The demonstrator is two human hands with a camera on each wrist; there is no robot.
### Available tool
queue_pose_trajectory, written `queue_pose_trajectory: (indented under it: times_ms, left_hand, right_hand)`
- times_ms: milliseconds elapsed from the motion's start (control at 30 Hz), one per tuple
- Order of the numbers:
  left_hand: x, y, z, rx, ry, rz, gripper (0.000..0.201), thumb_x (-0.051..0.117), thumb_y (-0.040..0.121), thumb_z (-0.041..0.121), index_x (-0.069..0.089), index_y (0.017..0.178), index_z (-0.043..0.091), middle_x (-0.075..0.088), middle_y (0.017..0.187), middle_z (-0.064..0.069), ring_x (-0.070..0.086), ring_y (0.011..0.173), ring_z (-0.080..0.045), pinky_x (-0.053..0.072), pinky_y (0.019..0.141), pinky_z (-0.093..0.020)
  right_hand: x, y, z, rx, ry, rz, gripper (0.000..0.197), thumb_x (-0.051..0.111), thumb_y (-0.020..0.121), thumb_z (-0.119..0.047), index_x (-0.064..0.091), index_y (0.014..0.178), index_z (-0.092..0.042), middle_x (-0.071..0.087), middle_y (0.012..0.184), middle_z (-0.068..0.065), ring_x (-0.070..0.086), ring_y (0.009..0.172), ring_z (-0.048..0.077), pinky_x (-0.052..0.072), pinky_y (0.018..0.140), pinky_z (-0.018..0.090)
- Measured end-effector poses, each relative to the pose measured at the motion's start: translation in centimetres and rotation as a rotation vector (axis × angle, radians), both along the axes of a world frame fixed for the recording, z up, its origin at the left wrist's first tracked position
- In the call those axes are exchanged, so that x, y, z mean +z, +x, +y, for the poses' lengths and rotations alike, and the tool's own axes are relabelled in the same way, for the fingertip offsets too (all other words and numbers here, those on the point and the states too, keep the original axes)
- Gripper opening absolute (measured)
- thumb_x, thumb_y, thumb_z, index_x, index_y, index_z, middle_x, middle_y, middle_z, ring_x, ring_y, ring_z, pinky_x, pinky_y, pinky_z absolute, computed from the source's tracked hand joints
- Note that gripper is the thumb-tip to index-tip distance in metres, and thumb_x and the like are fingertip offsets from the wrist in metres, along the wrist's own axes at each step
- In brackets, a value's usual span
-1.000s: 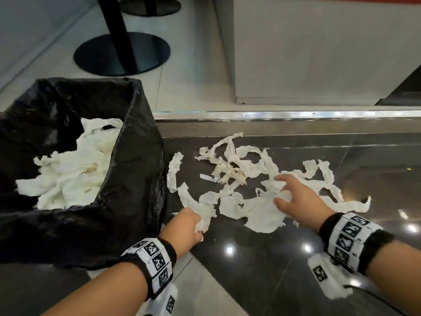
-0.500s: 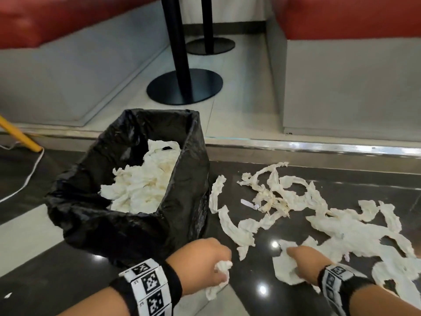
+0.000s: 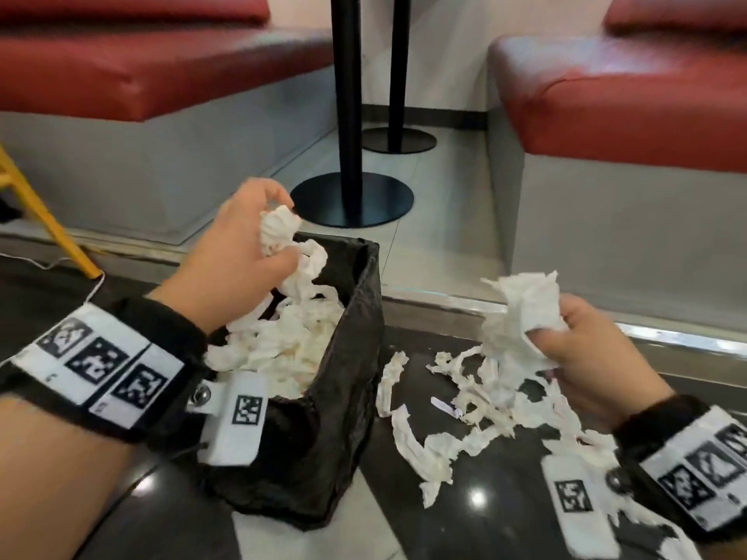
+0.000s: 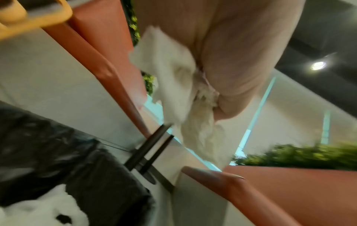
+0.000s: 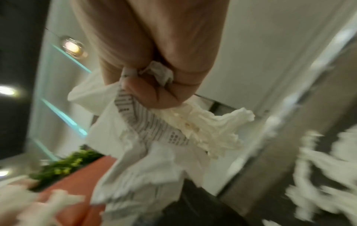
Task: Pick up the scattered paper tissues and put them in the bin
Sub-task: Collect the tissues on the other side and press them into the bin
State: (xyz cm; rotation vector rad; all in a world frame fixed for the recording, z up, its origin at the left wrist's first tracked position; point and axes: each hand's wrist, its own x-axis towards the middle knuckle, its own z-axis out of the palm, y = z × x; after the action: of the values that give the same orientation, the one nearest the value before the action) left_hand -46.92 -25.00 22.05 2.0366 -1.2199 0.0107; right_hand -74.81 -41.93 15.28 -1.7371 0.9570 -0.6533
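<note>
Tissues [image 3: 465, 414]: many strips lay scattered on the dark floor right of the bin [image 3: 347, 357], more piled inside it.
Left hand [image 3: 238, 252]: fingers curled round a wad [image 3: 283, 236], held above the bin's mouth. Advised: let go only with the trailing strip over the opening.
Right hand [image 3: 586, 357]: fingers clenched on a bunch [image 3: 521, 309], raised clear of the floor, right of the bin.
Change: half a second before, both hands were low at the floor, gathering.

Red bench seats [image 3: 161, 70], black table poles [image 3: 345, 95], yellow frame [image 3: 36, 204].
</note>
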Motion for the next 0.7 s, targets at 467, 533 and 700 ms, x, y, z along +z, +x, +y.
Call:
queue_pose_trajectory:
  times_ms: [467, 533, 700]
  left_hand:
    - [-3.5, 0.7, 3.4, 0.039, 0.062, 0.234, 0.056, 0.064, 0.082, 0.038, 0.034, 0.128, 0.033, 0.051, 0.121, 0.006, 0.061, 0.089, -0.011, 0.046, 0.067, -0.025]
    - [-4.1, -0.1, 4.0, 0.067, 0.015, 0.214, 0.055, 0.063, 0.084, 0.032, 0.032, 0.130, 0.030, 0.054, 0.107, 0.009, 0.060, 0.077, -0.010, 0.042, 0.058, -0.022]
    - [-5.7, -1.4, 4.4, 0.015, 0.014, 0.179, 0.046, 0.062, 0.084, 0.027, 0.037, 0.123, 0.031, 0.054, 0.091, 0.008, 0.057, 0.064, -0.017, 0.042, 0.056, -0.024]
  right_hand:
    - [6.4, 18.3, 4.5, 0.015, -0.596, -0.268, 0.024, 0.058, 0.077, -0.010, 0.058, 0.102, -0.012, 0.057, 0.104, 0.008, 0.057, 0.094, 0.018, 0.049, 0.083, 0.034]
    - [2.9, 20.3, 5.1, 0.342, -0.613, 0.303, 0.046, 0.058, 0.086, -0.022, 0.045, 0.129, -0.013, 0.038, 0.136, 0.015, 0.048, 0.118, 0.031, 0.041, 0.097, 0.037]
    - [-0.3, 16.6, 3.0, 0.498, -0.510, 0.418, 0.056, 0.051, 0.092, -0.042, 0.032, 0.143, -0.032, 0.013, 0.158, 0.005, 0.041, 0.132, 0.024, 0.032, 0.110, 0.036]
